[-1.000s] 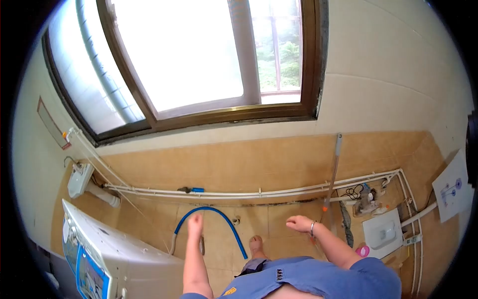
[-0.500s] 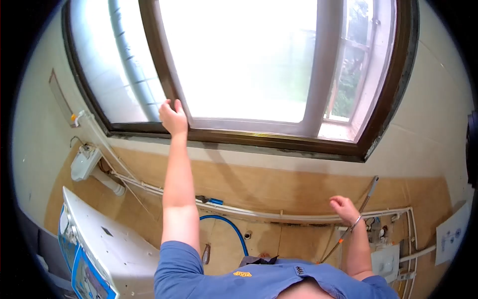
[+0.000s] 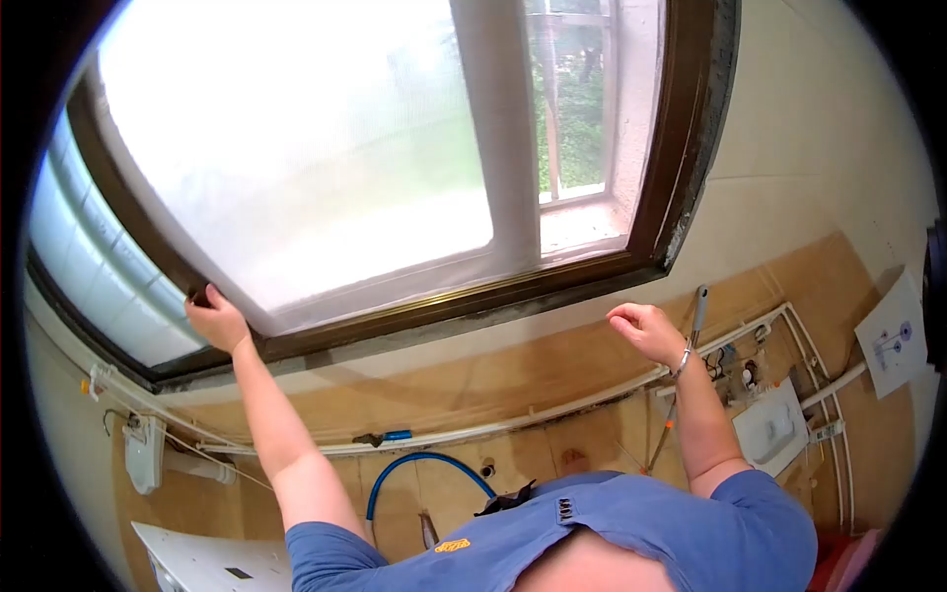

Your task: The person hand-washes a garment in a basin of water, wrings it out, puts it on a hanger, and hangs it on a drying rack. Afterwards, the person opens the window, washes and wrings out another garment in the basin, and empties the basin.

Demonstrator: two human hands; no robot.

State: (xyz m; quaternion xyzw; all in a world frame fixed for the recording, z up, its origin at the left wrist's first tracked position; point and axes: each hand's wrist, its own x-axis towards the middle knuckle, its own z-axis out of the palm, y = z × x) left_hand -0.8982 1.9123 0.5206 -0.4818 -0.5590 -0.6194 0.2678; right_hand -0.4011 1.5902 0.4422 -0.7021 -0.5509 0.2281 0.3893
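My left hand [image 3: 218,319] is at the lower left corner of a sliding window sash [image 3: 138,212] with frosted glass. Its fingers are curled round the brown upright of the sash. My right hand [image 3: 646,331], with a bracelet at the wrist, hangs in the air before the wall, just below the right end of the brown window frame [image 3: 434,308]. Its fingers are loosely curled together and hold nothing. To the right of the sash, an unglazed-looking gap [image 3: 572,109] shows greenery and bars outside.
A long-handled tool [image 3: 699,311] leans on the wall beside my right arm. White pipes [image 3: 533,422] run along the wall's foot. A blue hose [image 3: 424,456] curves over the floor. A small sink [image 3: 144,454], a white panel [image 3: 212,557] and a squat toilet [image 3: 771,429] stand around.
The view has turned to the right, so the window appears further left. My left hand still grips the sash upright. My right hand has risen towards the window frame.
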